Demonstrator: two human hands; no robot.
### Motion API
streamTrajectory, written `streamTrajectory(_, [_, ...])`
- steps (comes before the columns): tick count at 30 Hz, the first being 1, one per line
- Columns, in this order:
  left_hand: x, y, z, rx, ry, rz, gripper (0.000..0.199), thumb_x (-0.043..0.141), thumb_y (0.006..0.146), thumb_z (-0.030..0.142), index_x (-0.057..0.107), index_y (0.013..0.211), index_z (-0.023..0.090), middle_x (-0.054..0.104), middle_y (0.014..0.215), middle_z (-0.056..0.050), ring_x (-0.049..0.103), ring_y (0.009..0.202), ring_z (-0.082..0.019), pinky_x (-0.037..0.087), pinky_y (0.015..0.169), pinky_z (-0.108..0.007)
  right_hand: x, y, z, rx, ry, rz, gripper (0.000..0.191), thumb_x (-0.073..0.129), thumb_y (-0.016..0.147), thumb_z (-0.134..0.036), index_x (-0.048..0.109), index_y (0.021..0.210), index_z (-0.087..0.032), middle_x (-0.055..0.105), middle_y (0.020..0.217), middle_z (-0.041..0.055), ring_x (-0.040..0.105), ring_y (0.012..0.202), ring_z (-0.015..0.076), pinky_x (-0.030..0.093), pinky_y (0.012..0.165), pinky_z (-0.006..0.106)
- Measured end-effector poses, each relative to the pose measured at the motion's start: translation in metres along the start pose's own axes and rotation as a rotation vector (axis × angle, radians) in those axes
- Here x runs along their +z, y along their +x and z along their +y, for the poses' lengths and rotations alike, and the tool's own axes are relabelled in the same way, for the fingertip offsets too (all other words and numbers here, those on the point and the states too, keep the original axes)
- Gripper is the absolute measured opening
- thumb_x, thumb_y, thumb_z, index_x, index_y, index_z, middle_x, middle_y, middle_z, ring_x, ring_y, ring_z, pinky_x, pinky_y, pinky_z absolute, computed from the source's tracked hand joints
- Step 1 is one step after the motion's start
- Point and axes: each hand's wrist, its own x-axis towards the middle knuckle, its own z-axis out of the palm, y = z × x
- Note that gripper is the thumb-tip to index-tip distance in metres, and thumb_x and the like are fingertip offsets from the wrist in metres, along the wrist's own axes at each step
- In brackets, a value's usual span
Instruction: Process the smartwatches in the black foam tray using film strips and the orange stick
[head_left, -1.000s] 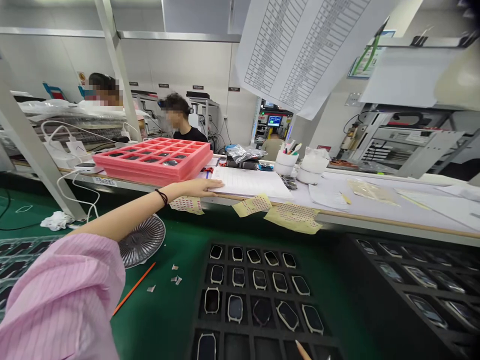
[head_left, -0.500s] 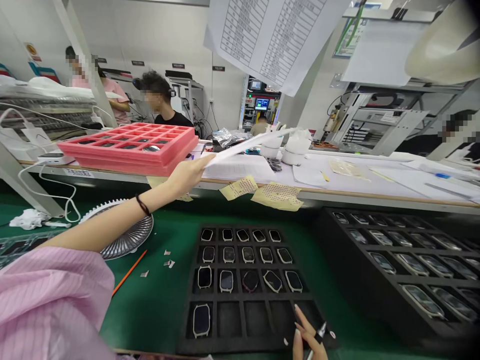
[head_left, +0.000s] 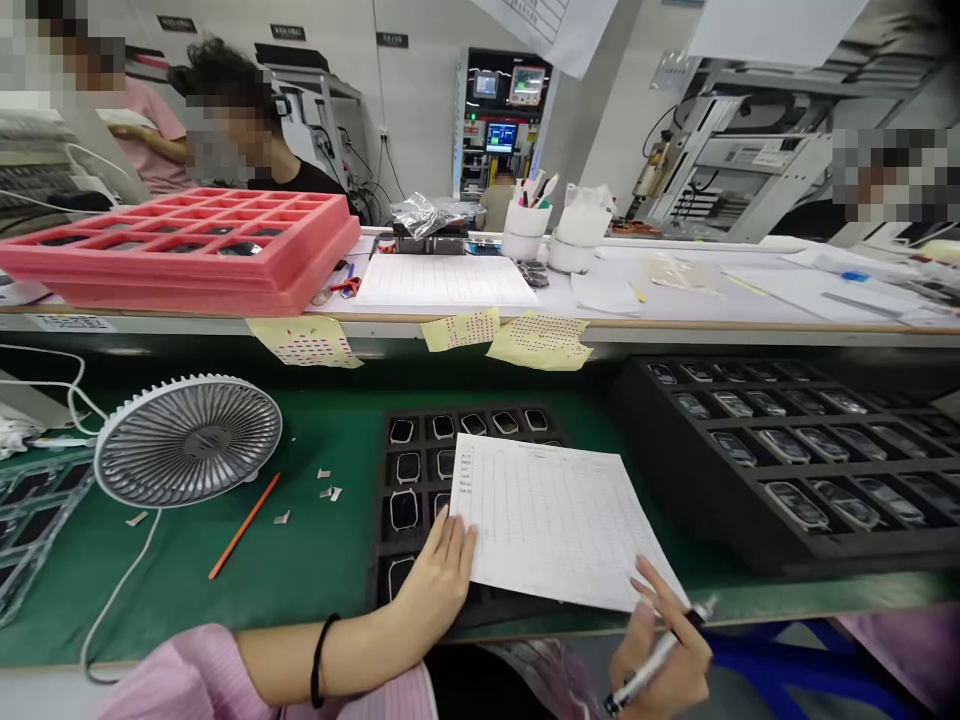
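A printed sheet with a table grid [head_left: 551,520] lies over the black foam tray [head_left: 381,530], covering much of it. My left hand [head_left: 439,575] grips the sheet's lower left edge. At the sheet's lower right corner is my right hand [head_left: 667,640], its fingers closed round a pen [head_left: 645,672]. Watch faces [head_left: 403,509] show in the tray's left column and back row. The rest of the tray's compartments are hidden under the sheet.
A second black tray of watches [head_left: 757,530] stands at the right. Left are a grey fan [head_left: 206,440], an orange stick [head_left: 244,527] and paper scraps [head_left: 281,517]. The shelf ahead bears pink foam trays [head_left: 300,285], papers [head_left: 446,280] and a pen cup [head_left: 525,225].
My left hand has brought the sheet down from the shelf onto the tray. My right hand has moved up and right, still with the pen. The view has shifted.
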Motion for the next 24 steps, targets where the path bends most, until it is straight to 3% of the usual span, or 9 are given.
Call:
streamTrajectory(2, [0.0,-0.001,0.004,-0.014,-0.004,-0.02,0.042,0.037,0.081,0.005,0.062,0.115,0.001,0.068,0.11,-0.02,0.065,0.103,-0.03,0.043,0.101,-0.049,0.001,0.008,-0.006,-0.1,-0.082,-0.074,0.018,0.056,0.089,-0.02,0.053,0.107,-0.016,0.067,0.111,0.0164,0.066,0.099,0.0297,0.055,0.078,0.047])
streamTrajectory(6, [-0.001,0.0,0.003,-0.028,-0.016,-0.032,0.042,0.036,0.082,0.005,0.061,0.116,0.001,0.068,0.109,-0.021,0.064,0.104,-0.029,0.036,0.107,-0.053,0.005,0.015,-0.012,-0.331,-0.148,-0.425,0.029,0.06,0.086,-0.025,0.057,0.115,-0.02,0.065,0.119,0.012,0.056,0.117,0.0309,0.043,0.098,0.057])
streamTrajectory(8, [0.0,-0.001,0.003,-0.045,-0.038,-0.043,0.042,0.036,0.083,0.005,0.059,0.118,0.001,0.067,0.11,-0.022,0.063,0.106,-0.03,0.031,0.11,-0.055,0.007,0.014,-0.01,-0.388,-0.188,-0.494,0.028,0.059,0.087,-0.024,0.059,0.115,-0.023,0.065,0.122,0.0082,0.053,0.121,0.0303,0.037,0.103,0.059])
streamTrajectory(11, [0.002,-0.002,0.005,-0.059,-0.077,-0.068,0.044,0.036,0.084,0.005,0.056,0.123,0.001,0.066,0.113,-0.023,0.062,0.109,-0.03,0.03,0.11,-0.056,0.008,0.013,0.0,-0.419,-0.223,-0.5,0.025,0.052,0.09,-0.016,0.062,0.111,-0.026,0.067,0.118,0.0036,0.054,0.121,0.0271,0.038,0.104,0.056])
streamTrajectory(18, [0.003,0.003,0.006,0.053,-0.205,-0.05,0.045,0.036,0.084,0.005,0.052,0.127,0.003,0.053,0.134,-0.019,0.051,0.124,-0.025,0.036,0.108,-0.039,0.011,0.041,0.017,-0.353,-0.204,-0.496,0.017,0.051,0.09,-0.023,0.064,0.102,-0.024,0.069,0.114,0.0056,0.056,0.118,0.0281,0.041,0.1,0.056])
streamTrajectory(21, [0.005,0.004,0.008,0.049,-0.24,-0.037,0.043,0.037,0.087,0.009,0.051,0.127,0.002,0.052,0.134,-0.019,0.049,0.125,-0.027,0.038,0.105,-0.037,0.006,0.055,0.005,-0.199,-0.006,-0.519,0.014,0.054,0.089,-0.027,0.062,0.1,-0.022,0.069,0.112,0.0079,0.056,0.117,0.0268,0.046,0.096,0.05])
streamTrajectory(24, [0.005,0.007,0.011,0.043,-0.284,-0.001,0.04,0.037,0.091,0.013,0.051,0.127,0.002,0.052,0.134,-0.02,0.049,0.126,-0.028,0.039,0.104,-0.037,0.009,0.062,-0.016,0.002,0.216,-0.467,0.016,0.048,0.091,-0.029,0.061,0.086,-0.021,0.073,0.097,0.0077,0.063,0.105,0.025,0.051,0.088,0.042])
